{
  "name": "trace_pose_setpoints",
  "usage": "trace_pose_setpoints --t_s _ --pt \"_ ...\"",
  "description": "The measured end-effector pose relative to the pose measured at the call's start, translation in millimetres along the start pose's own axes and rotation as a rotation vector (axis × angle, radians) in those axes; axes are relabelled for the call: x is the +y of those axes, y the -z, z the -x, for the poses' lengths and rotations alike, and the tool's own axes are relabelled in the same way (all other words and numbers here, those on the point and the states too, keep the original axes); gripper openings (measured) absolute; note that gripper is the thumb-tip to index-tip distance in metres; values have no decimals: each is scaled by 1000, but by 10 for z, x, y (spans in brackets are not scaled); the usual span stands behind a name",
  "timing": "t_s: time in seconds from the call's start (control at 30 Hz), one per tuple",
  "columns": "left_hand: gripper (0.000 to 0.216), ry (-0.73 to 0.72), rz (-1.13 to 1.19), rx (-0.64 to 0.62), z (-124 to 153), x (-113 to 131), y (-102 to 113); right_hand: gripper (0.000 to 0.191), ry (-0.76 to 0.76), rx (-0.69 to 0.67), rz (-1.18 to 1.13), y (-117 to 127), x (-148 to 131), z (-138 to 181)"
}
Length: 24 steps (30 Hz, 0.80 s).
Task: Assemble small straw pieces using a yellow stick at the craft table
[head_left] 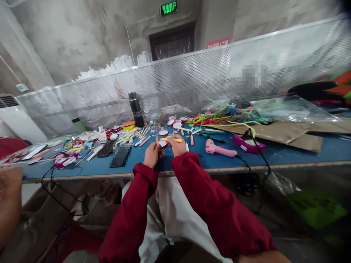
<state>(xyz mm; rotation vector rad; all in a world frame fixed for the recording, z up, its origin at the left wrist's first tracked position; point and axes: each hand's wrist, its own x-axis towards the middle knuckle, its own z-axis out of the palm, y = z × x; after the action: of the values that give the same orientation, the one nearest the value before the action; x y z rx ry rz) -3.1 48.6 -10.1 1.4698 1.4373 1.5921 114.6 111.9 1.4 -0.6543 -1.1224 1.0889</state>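
Observation:
My left hand (153,154) is closed over the near part of the table, its fingertips pinching a small thin brownish stick (157,138) that points upward. Close beside it, my right hand (177,147) grips a slim yellow pen-like tool (175,140), its tip directed left toward the stick. Whether the tip touches the stick I cannot tell. A small white piece (162,143) shows between the hands. Just beyond them lies a round white disc with a red rim (163,133). A pink glue gun (219,149) rests to the right of my right hand.
Dark-handled pliers (212,138) and a purple box with a cord (248,144) lie to the right. A black bottle (136,109) stands at the back. Phones (120,156), sticks (130,138) and coloured cords (236,115) cover the blue table. Another person's hand (10,201) is at far left.

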Motion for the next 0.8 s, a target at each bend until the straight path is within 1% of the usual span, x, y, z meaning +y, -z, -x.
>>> trace_pose_setpoints --t_s 0.13,0.27,0.4,0.53,0.7,0.8 --pt "21 -1 -2 1 -7 -12 -7 18 12 -51 -10 1 5 -6" --pt "21 9 -4 13 -15 -20 -11 18 8 -6 -12 3 6 -11" --pt "23 7 -13 10 -10 -8 -9 17 36 -76 2 1 7 -5" --pt "24 10 -3 10 -4 -5 -8 17 21 -17 34 2 6 -2" --pt "23 12 -9 12 -8 -16 -8 16 50 -70 37 3 13 0" --pt "20 6 -20 18 -13 -11 -7 16 46 -21 31 3 23 -8"
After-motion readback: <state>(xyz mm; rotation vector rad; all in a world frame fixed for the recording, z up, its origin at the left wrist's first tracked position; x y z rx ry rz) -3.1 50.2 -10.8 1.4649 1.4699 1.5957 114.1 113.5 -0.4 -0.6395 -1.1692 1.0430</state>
